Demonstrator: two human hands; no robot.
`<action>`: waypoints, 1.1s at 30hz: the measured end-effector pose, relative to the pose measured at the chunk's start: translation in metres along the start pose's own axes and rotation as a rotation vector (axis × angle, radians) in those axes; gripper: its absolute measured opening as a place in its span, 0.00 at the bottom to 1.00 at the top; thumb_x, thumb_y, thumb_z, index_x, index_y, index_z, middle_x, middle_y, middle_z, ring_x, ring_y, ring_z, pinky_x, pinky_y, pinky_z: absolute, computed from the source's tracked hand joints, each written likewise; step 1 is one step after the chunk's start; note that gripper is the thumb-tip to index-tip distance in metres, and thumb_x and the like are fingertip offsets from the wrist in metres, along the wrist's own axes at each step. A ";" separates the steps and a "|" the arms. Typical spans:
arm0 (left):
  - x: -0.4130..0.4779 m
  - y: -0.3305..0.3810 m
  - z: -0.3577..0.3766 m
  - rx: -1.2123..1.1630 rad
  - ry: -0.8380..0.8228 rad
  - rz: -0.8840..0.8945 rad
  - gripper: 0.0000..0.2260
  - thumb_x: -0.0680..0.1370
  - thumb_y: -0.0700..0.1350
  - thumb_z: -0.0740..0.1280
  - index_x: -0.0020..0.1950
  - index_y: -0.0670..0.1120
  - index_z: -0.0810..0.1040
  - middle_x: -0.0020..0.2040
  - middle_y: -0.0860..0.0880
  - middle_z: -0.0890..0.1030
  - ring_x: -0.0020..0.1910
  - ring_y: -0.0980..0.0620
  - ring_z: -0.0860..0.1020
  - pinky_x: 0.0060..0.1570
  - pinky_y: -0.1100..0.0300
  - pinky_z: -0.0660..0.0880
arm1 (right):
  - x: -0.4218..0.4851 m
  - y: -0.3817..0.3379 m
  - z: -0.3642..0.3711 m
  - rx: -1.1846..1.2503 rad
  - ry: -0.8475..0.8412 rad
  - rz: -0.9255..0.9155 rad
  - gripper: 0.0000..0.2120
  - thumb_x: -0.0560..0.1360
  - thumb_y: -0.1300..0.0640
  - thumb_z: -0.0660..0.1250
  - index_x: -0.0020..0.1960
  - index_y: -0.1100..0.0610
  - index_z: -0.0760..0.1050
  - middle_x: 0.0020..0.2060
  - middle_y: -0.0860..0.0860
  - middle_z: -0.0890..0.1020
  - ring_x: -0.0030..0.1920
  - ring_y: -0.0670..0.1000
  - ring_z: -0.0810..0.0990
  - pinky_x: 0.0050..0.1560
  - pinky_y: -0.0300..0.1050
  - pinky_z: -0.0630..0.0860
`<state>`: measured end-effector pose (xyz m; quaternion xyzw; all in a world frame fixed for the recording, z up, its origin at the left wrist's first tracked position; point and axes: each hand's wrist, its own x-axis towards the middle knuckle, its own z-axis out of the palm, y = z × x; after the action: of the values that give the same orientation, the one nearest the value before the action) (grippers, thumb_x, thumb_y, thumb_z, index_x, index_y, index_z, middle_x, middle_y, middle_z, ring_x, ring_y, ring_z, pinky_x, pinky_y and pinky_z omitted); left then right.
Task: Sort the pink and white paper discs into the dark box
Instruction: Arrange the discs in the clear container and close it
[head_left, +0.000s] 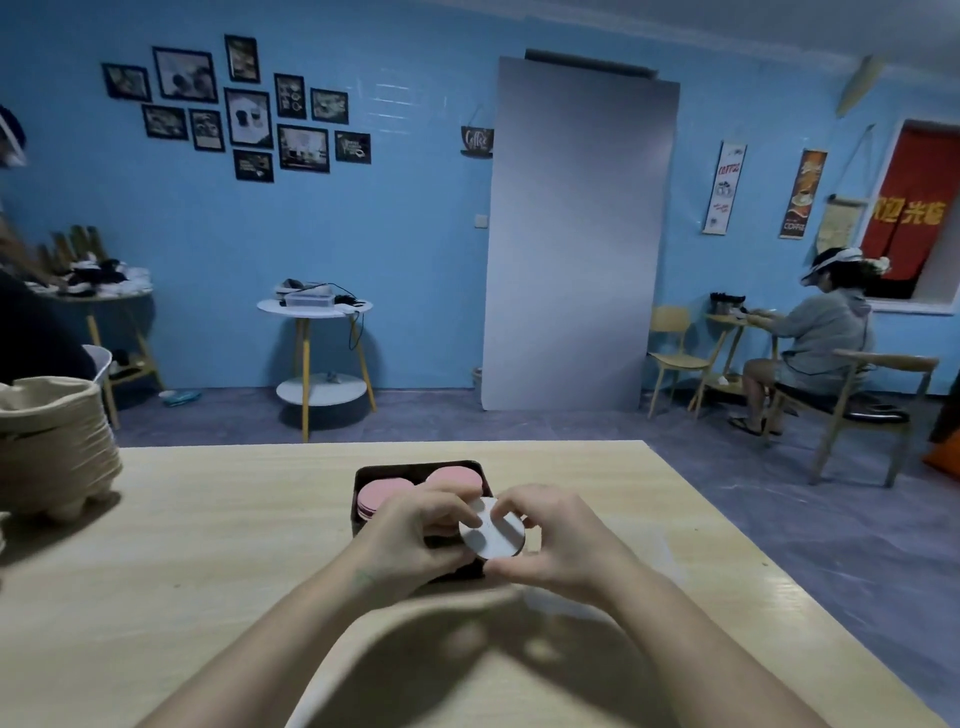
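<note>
Discs first: white paper discs (492, 530), apparently a thin stack judging by the thick edge, are held tilted over the near-right part of the dark box (357, 488), which sits mid-surface (208, 545). Left hand (410, 540) is curled onto the stack's left edge with its thumb on the top face. Right hand (563, 545) pinches the far-right rim between thumb and forefinger, so both hands are gripping it. Pink paper discs (382, 496) lie in two piles in the far half of the box, left and right, and the near half is mostly hidden by the hands. Handling guess: paper is very light, thin and floppy singly, stiffer as a stack, and the sheets would likely slide and fan apart. It is not fragile but creases easily. Best hold looks like opposite rims, squeezing lightly to keep the edges aligned, then lowering the stack flat into the near-right spot. Woven basket (52, 441) sits at the far left of the surface, well apart.
</note>
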<state>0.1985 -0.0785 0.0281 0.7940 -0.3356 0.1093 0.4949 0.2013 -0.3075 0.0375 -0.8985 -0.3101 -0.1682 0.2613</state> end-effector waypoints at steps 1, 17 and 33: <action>-0.003 -0.001 -0.006 0.022 0.026 0.007 0.16 0.71 0.30 0.75 0.49 0.50 0.84 0.62 0.51 0.80 0.59 0.58 0.82 0.56 0.61 0.80 | 0.004 -0.002 0.002 -0.009 0.016 -0.010 0.18 0.65 0.41 0.76 0.47 0.48 0.75 0.44 0.43 0.79 0.45 0.47 0.74 0.49 0.46 0.75; -0.063 -0.052 -0.094 0.468 0.158 -0.083 0.09 0.78 0.56 0.66 0.56 0.58 0.80 0.56 0.66 0.78 0.61 0.62 0.75 0.61 0.60 0.73 | 0.098 -0.043 0.047 0.034 -0.053 0.188 0.17 0.68 0.39 0.75 0.46 0.47 0.74 0.41 0.42 0.78 0.43 0.45 0.76 0.41 0.42 0.72; -0.072 -0.052 -0.089 0.398 0.124 -0.160 0.13 0.79 0.52 0.68 0.64 0.62 0.76 0.58 0.65 0.77 0.57 0.63 0.76 0.52 0.63 0.75 | 0.120 -0.049 0.070 -0.175 -0.135 0.122 0.14 0.70 0.37 0.71 0.42 0.46 0.75 0.47 0.42 0.76 0.48 0.45 0.73 0.43 0.44 0.68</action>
<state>0.1916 0.0431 -0.0020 0.8920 -0.2122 0.1822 0.3550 0.2697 -0.1779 0.0542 -0.9443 -0.2560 -0.1173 0.1701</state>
